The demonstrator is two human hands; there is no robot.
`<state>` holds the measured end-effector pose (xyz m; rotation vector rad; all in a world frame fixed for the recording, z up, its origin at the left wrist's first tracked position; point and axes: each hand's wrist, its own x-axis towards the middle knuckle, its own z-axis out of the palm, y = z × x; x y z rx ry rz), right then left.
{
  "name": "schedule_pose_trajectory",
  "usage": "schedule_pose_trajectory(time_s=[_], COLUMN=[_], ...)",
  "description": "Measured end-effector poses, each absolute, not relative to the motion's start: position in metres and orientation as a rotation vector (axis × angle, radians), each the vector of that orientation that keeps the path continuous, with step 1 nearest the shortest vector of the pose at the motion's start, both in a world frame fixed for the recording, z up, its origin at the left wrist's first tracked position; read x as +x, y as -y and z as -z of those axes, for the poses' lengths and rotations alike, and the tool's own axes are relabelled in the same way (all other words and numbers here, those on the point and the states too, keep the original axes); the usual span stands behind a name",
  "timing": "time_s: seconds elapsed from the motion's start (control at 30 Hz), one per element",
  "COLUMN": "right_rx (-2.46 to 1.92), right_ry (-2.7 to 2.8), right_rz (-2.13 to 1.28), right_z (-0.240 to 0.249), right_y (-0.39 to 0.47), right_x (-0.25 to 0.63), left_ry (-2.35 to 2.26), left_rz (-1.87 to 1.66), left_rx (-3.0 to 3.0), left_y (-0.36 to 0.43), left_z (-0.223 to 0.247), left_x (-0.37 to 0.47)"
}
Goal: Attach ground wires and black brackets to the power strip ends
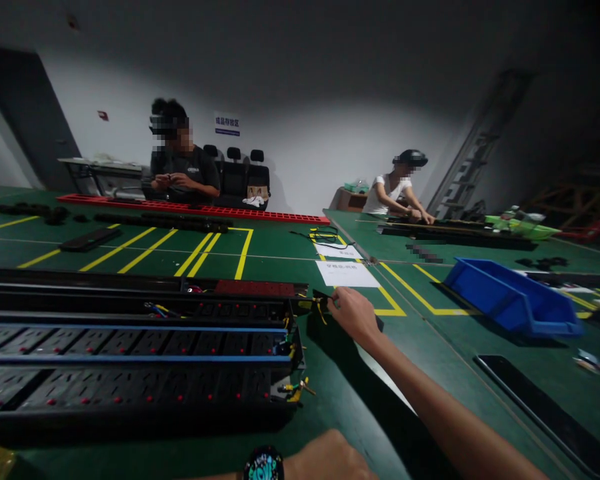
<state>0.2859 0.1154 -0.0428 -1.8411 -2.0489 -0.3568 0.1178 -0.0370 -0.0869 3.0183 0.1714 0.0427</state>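
My right hand [353,313] reaches forward, its fingers pinched on a small black plate [322,295] at the end of the farthest power strip [245,309]. A yellow-green wire [321,312] hangs just by the fingertips. My left hand [330,456], a watch [263,465] on its wrist, is at the bottom edge; its fingers are out of sight. Ahead of it lie two more long black power strips, one with blue edges [180,343] and a nearer one [145,390] with red dots along its sockets. Wires with lugs [296,389] stick out of the nearer one's end.
A blue bin [513,300] and a black phone-like slab [540,407] are on the right. Paper sheets [347,274] lie beyond my right hand on the green table [270,253]. Two people work across the table, one at left [185,170], one at right [393,193].
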Motion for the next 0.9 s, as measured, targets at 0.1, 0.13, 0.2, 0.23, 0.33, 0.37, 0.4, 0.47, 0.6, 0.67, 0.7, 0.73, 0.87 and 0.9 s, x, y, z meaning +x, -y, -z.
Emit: schedule_pose_trajectory(time_s=[0.1, 0.13, 0.2, 0.23, 0.33, 0.37, 0.4, 0.47, 0.6, 0.67, 0.7, 0.73, 0.87, 0.9], right_rx=[-1.872, -1.881, -1.900, -1.908, -1.920, -1.918, -1.914, -1.923, -1.990, -2.033, -2.053, -2.061, -2.000, -1.978], right_ry=[2.062, 2.071, 2.095, 2.108, 2.152, 2.166, 2.176, 2.183, 2.170, 2.114, 2.076, 2.043, 2.042, 2.064], right_rz=[0.400, 0.405, 0.403, 0.400, 0.366, 0.344, 0.322, 0.253, 0.052, 0.005, -0.005, -0.016, -0.080, -0.091], right_z=[0.041, 0.041, 0.040, 0.040, 0.040, 0.041, 0.041, 0.041, 0.041, 0.041, 0.041, 0.041, 0.038, 0.038], right_y=[-0.118, -0.118, -0.116, -0.115, -0.110, -0.108, -0.106, -0.103, -0.099, -0.098, -0.098, -0.098, -0.095, -0.093], right_x=[0.302, 0.307, 0.315, 0.317, 0.313, 0.308, 0.303, 0.289, 0.262, 0.254, 0.251, 0.250, 0.250, 0.251], left_ry=[-0.179, -0.173, -0.163, -0.163, -0.179, -0.188, -0.192, -0.188, -0.256, -0.263, -0.244, -0.238, -0.185, -0.174], left_rz=[-0.125, -0.129, -0.100, -0.076, -0.033, -0.016, 0.004, 0.076, 0.141, 0.137, 0.138, 0.118, 0.041, 0.031], left_rx=[3.003, 2.995, 2.982, 2.978, 2.981, 2.980, 2.973, 2.957, 2.975, 2.955, 2.944, 2.948, 2.983, 2.984], left_y=[0.036, 0.036, 0.036, 0.036, 0.037, 0.037, 0.037, 0.038, 0.039, 0.039, 0.039, 0.039, 0.039, 0.039], left_z=[0.082, 0.081, 0.078, 0.077, 0.074, 0.072, 0.071, 0.066, 0.056, 0.055, 0.056, 0.058, 0.063, 0.062], left_x=[0.114, 0.113, 0.112, 0.112, 0.115, 0.116, 0.117, 0.117, 0.114, 0.112, 0.111, 0.110, 0.108, 0.108])
